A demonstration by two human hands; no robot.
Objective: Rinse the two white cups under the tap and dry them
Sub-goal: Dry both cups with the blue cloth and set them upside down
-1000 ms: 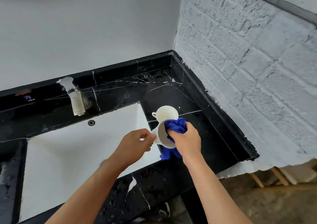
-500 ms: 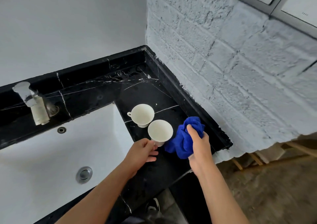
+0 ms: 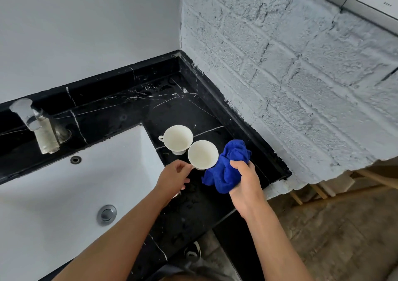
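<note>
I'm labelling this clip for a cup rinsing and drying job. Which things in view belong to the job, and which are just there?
Part of the job:
near white ceramic cup, pinched by the left hand
far white ceramic cup
crumpled blue cloth, gripped by the right hand
metal tap
white sink basin

Just there:
black marble counter
white brick wall

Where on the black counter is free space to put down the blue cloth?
Bare counter lies behind the far cup, toward the wall corner, and in front near the front edge. It is crowded around the near cup, blue cloth and both hands.
</note>
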